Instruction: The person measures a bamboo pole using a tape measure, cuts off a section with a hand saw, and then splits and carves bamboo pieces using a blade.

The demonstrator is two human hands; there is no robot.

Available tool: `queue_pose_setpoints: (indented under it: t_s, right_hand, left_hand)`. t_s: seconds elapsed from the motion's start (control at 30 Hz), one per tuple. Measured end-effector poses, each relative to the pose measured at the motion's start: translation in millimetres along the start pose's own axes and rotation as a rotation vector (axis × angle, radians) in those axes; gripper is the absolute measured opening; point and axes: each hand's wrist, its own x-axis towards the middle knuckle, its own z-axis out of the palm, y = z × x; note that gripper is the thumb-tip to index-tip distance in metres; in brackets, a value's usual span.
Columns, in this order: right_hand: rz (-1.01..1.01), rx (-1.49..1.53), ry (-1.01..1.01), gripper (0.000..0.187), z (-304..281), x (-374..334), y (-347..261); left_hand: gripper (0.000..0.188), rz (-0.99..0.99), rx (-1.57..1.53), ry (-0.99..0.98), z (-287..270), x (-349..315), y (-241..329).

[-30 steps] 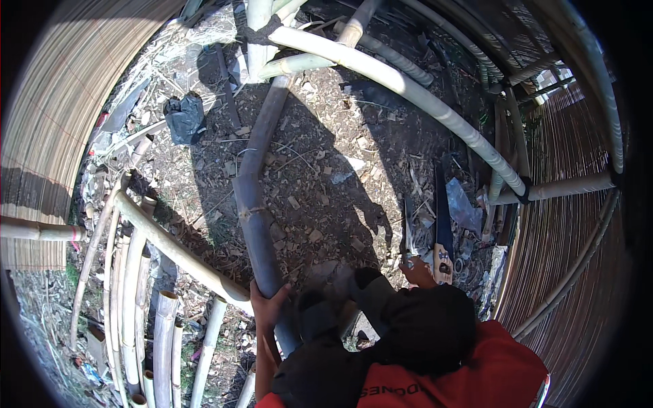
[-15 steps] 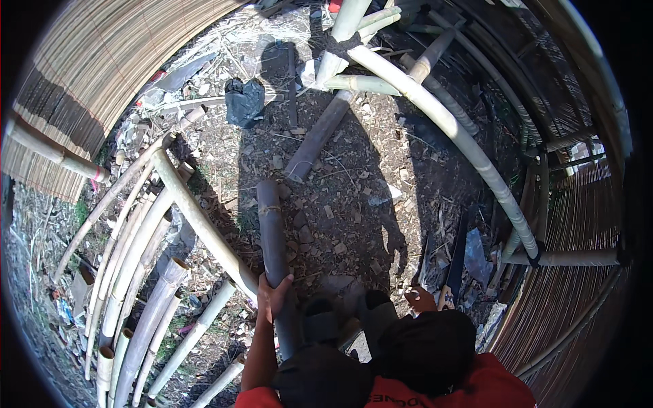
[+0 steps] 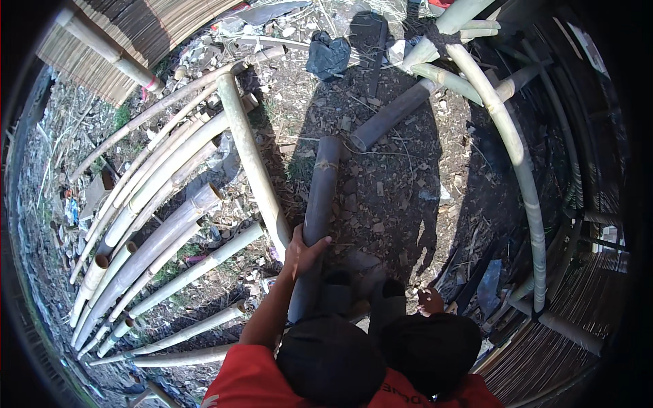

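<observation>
My left hand [image 3: 304,256] is wrapped round a thick grey-brown bamboo pole [image 3: 321,197], its thumb lying across the top. The pole slants up from beside my legs, its far end pointing away over the ground. A pale bamboo pole [image 3: 253,153] passes just left of that hand. My right hand [image 3: 430,301] is low on the right, in shade beside my knee. Its fingers are curled, and what they hold, if anything, cannot be made out. Another cut bamboo length [image 3: 394,114] lies beyond the gripped pole's far end.
Several bamboo poles [image 3: 160,234] lie spread on the left. A bamboo frame [image 3: 500,112] with a long curved pole stands at the right. A black plastic bag [image 3: 328,56] lies far off among chips and litter. A slatted blind [image 3: 170,24] hangs at the upper left.
The view has swung left, so the scene sits farther right and more poles show. My left hand keeps its grip on the bamboo pole; my right hand stays low with curled fingers.
</observation>
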Motion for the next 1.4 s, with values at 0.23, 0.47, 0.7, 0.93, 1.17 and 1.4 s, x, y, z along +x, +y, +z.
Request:
queue_pose_setpoints:
  t_s: [0.23,0.47,0.7,0.93,1.17,1.4]
  right_hand:
    - [0.061,0.451,-0.285,0.031,30.7,-23.6,-35.3]
    - [0.150,0.388,-0.397,0.027,15.2,5.2,-20.6]
    - [0.192,0.290,-0.409,0.039,59.4,-44.5,-93.2]
    - [-0.149,-0.007,-0.138,0.044,45.6,-27.6,-122.5]
    - [-0.268,-0.171,-0.055,0.040,20.8,-40.3,-172.8]
    - [-0.096,-0.048,-0.018,0.062,8.1,-37.2,-161.3]
  left_hand:
    - [0.104,-0.045,0.022,0.060,-25.5,-11.4,-18.3]
    - [0.069,0.059,-0.091,0.261,-20.4,-26.7,-0.7]
    - [0.031,0.279,-0.348,0.518,-100.5,-30.1,50.4]
    - [0.021,0.371,-0.488,0.547,-114.8,-21.7,45.0]
    - [0.018,0.340,-0.556,0.599,-68.7,-40.4,28.0]
    - [0.020,0.392,-0.340,0.645,-57.5,-40.8,63.3]
